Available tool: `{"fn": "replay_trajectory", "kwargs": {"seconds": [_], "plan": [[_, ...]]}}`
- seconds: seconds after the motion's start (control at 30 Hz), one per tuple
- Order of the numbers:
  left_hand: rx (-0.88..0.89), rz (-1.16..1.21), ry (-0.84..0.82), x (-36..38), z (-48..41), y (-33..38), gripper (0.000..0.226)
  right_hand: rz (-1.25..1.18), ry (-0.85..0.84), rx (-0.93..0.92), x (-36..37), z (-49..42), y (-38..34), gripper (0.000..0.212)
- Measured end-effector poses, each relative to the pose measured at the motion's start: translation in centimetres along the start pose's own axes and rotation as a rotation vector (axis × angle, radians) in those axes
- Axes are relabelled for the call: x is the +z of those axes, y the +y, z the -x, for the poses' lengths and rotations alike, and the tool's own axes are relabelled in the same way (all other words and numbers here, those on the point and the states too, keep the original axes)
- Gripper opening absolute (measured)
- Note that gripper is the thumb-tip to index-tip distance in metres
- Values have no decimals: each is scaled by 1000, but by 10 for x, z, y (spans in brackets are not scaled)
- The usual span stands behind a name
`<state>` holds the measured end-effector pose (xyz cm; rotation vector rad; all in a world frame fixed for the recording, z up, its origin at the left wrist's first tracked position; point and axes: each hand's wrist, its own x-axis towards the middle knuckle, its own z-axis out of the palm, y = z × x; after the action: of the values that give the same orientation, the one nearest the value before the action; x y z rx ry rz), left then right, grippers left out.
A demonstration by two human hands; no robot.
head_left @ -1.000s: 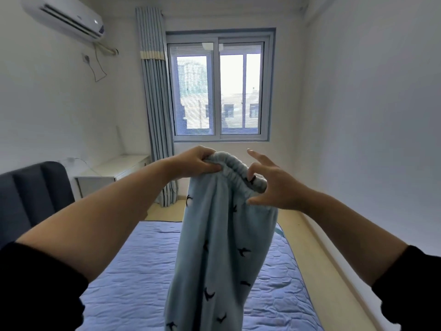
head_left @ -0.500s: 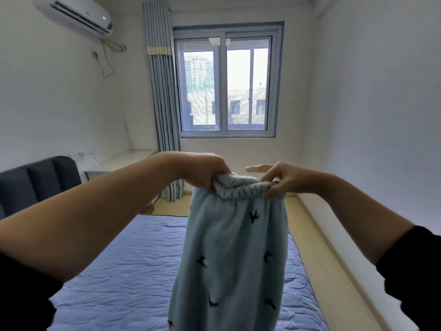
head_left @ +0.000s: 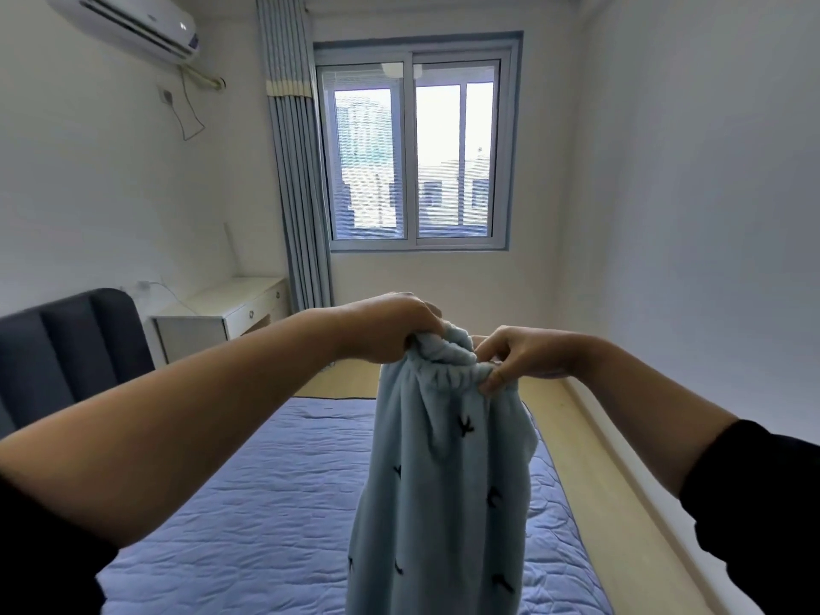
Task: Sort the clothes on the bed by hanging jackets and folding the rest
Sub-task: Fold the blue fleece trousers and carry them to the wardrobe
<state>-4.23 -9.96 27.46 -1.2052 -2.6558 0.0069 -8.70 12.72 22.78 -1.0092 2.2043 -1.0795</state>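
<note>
**Head view.** Pale blue pants (head_left: 443,481) with small dark bird prints, hung by the waistband (head_left: 448,370) in mid-air in front of the bed's (head_left: 266,503) right edge. Legs running down out of frame, so contact with the quilt not determinable. Headboard (head_left: 66,348) at the bed's left end.

Left hand (head_left: 390,332) fisted, fingers curled tight over the waistband's left end. Right hand (head_left: 519,355) on the right end, thumb and forefinger pinched together on the elastic, remaining fingers loosely curled behind.

**Change over the last second.** Right-hand fingers gone from splayed and merely hooked on the band to a closed pinch. Waistband drawn flat between the hands half a second ago, now humped and gathered beside the left fist. Left grip as before.

**Meaning for the task (judgement).** Pants, not a jacket, hence for folding rather than hanging. Both ends of the waist now secured and the garment hanging straight, probably as set-up for laying flat on the quilt or doubling leg over leg. Fold itself not yet begun. Likely next need: gathered elastic pulled taut again before any crease.
</note>
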Motion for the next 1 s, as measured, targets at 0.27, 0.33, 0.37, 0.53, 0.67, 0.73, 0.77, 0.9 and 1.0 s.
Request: {"fn": "replay_trajectory", "kwargs": {"seconds": [0.27, 0.33, 0.37, 0.53, 0.67, 0.73, 0.77, 0.9, 1.0], "plan": [[93, 79, 103, 10, -2, -9, 39, -10, 32, 82, 4, -3, 3, 12], [36, 55, 76, 12, 0, -20, 38, 169, 175, 74, -1, -1, -1, 8], [0, 51, 72, 13, 0, -25, 37, 230, 220, 68, -3, 0, -4, 9], [-155, 158, 100, 16, 2, -44, 38, 420, 207, 51, -3, 0, -13, 11], [-278, 402, 152, 19, 7, -60, 20, 432, 368, 85, -5, -8, -9, 32], [-315, 556, 164, 22, 10, -66, 14, 487, 420, 189, -7, -16, -5, 43], [-331, 592, 170, 25, 10, -69, 15, 546, 411, 253, -10, -21, -3, 39], [-394, 569, 168, 40, 2, -88, 14, 659, 305, 456, -24, -44, 3, 23], [-462, 492, 189, 49, -10, -111, 16, 787, 361, 440, -37, -71, 12, 20]]}}
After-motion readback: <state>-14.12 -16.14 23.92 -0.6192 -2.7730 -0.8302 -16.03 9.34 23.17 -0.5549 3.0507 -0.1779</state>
